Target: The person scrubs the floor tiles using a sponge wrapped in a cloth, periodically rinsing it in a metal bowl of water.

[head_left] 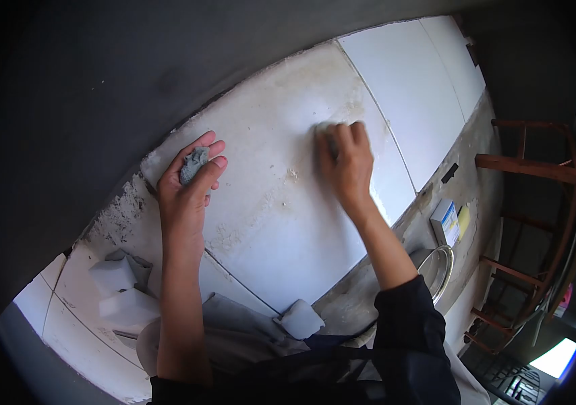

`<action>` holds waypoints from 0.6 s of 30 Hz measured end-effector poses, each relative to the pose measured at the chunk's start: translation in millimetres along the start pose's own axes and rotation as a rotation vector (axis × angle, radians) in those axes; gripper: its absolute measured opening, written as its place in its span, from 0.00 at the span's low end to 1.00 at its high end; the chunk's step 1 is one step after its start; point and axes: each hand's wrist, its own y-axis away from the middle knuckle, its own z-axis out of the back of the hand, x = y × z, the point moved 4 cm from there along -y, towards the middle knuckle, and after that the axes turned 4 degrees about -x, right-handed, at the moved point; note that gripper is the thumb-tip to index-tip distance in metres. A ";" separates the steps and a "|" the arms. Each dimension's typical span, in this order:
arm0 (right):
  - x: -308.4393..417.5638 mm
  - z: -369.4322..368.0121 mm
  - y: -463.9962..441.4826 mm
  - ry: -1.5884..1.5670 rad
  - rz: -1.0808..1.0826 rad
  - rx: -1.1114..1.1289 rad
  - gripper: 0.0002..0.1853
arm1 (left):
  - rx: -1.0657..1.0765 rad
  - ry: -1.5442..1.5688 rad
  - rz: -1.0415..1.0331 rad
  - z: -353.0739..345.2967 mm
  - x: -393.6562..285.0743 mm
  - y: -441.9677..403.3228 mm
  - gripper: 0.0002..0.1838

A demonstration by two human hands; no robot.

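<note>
My left hand [185,196] is closed around a grey, clay-like lump [194,166], which shows between the thumb and the palm. It is above the left part of a large white floor tile [254,209] with brownish stains and crumbs. Over the upper right part of the same tile is my right hand [350,165], its fingers curled down toward the surface. Motion smears those fingertips a little, and whatever they grip is mostly hidden. Another soft grey lump [301,318] lies at the tile's lower edge, close to my body.
A dark wall [85,101] borders the tiles at upper left. White angular pieces [114,275] lie at lower left. Right of my right forearm are a round metal-rimmed container [445,266], a small blue-and-white box [446,223] and a wooden frame [534,165].
</note>
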 end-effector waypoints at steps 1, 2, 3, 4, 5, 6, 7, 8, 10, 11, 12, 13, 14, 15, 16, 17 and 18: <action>18.8 1.1 14.8 -0.063 0.070 0.064 0.07 | 0.001 -0.002 -0.002 0.9 0.7 -0.7 0.25; 17.9 0.4 17.2 -0.087 0.118 0.065 0.07 | 0.004 -0.007 -0.001 1.7 2.5 -0.8 0.25; 14.5 2.2 20.3 -0.109 0.162 0.067 0.07 | 0.011 -0.013 0.002 1.3 4.6 0.1 0.25; 3.0 2.9 11.3 -0.063 0.132 0.050 0.07 | 0.003 0.007 0.009 1.1 4.1 0.9 0.25; -13.8 1.7 -5.2 -0.018 0.103 0.036 0.07 | -0.008 0.027 0.017 1.7 1.7 2.6 0.25; -38.7 -1.4 -20.6 0.065 0.068 -0.005 0.08 | -0.020 0.052 0.024 2.4 0.1 3.6 0.24; -60.5 -1.4 -35.9 0.118 0.003 -0.046 0.08 | -0.020 0.050 0.022 2.7 -1.0 3.5 0.24; -79.2 -1.4 -46.1 0.128 -0.085 -0.072 0.08 | -0.023 0.052 0.019 3.3 -2.1 3.0 0.25; -75.4 -3.1 -43.1 0.166 -0.075 -0.105 0.08 | -0.024 0.062 0.022 3.7 -2.4 2.2 0.25; -67.4 -2.2 -42.8 0.184 -0.067 -0.123 0.08 | -0.024 0.070 0.022 3.2 -1.5 0.9 0.25; -57.0 -3.2 -32.5 0.124 -0.056 -0.049 0.08 | -0.023 0.076 0.022 2.9 -1.0 -0.5 0.25; -42.6 -1.1 -21.5 0.125 0.052 -0.011 0.09 | -0.018 0.072 0.014 2.6 -1.2 -1.8 0.25; -41.2 -1.2 -21.2 0.099 0.093 0.020 0.09 | -0.013 0.065 0.009 2.5 -0.6 -2.4 0.25; -42.6 1.5 -17.8 0.076 0.129 0.053 0.09 | -0.005 0.054 0.009 1.7 1.2 -0.8 0.25; -51.2 3.2 -23.7 0.115 0.099 0.039 0.09 | -0.001 0.034 0.011 0.7 2.2 0.5 0.26; -63.1 1.0 -36.2 0.152 0.072 0.023 0.09 | -0.001 0.016 0.011 0.4 2.2 1.7 0.26; -72.8 0.1 -48.6 0.172 0.038 -0.044 0.08 | -0.004 0.002 0.008 0.7 1.3 2.2 0.27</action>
